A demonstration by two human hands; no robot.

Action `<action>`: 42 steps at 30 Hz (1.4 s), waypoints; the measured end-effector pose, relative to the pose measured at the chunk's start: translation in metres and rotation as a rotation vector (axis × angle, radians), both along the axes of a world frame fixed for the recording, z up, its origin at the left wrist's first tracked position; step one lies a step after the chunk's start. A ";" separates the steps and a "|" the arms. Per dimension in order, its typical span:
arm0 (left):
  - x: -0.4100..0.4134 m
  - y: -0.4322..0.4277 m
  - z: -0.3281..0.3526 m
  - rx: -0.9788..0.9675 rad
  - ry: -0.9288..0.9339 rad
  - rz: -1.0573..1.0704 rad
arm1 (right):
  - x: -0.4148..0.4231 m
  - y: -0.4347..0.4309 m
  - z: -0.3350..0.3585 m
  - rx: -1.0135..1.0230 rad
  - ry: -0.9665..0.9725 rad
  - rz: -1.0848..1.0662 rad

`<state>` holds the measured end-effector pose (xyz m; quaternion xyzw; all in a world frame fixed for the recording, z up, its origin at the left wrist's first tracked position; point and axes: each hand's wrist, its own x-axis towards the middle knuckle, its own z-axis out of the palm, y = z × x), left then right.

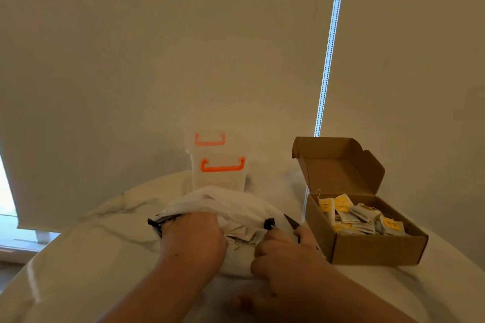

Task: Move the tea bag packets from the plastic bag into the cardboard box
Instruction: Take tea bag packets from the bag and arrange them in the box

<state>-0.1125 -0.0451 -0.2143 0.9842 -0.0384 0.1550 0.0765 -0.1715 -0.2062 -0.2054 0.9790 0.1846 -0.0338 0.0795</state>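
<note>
2 hands (194, 240), 1 bag (231, 204), 1 box (367, 249)

One box (367, 250), perhaps a dozen packets (363, 219)

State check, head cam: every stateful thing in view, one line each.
plastic bag: mouth open, tea bag packets inside
cardboard box: lid up, partly filled with packets
clear bin: upright, lid state unclear
left hand: fingers inside bag, hidden
right hand: fingers curled on bag's rim
</note>
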 end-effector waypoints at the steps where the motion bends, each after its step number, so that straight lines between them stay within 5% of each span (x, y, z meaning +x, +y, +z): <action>1: 0.000 0.001 0.000 -0.056 0.008 0.005 | 0.001 0.000 -0.001 -0.005 -0.006 0.013; 6: 0.001 0.001 -0.004 -0.384 0.076 -0.025 | 0.002 0.003 -0.005 0.023 0.019 0.023; 12: 0.007 0.003 -0.007 -0.079 0.010 -0.011 | -0.001 0.004 -0.005 0.052 0.010 0.017; 16: 0.008 0.010 -0.008 -0.053 -0.055 -0.024 | -0.005 0.003 -0.002 0.011 0.010 0.054; 24: 0.018 0.015 -0.015 0.135 0.118 0.019 | -0.006 0.003 -0.007 0.049 -0.057 0.102; 32: 0.004 0.020 0.002 -0.247 0.075 -0.116 | -0.003 0.002 0.007 0.179 -0.052 0.027; 35: 0.002 0.028 0.001 -0.606 0.169 -0.221 | -0.007 -0.001 0.011 0.442 -0.084 -0.045; 42: -0.002 0.026 -0.001 -0.811 0.381 -0.379 | 0.005 -0.011 -0.014 0.810 -0.126 -0.164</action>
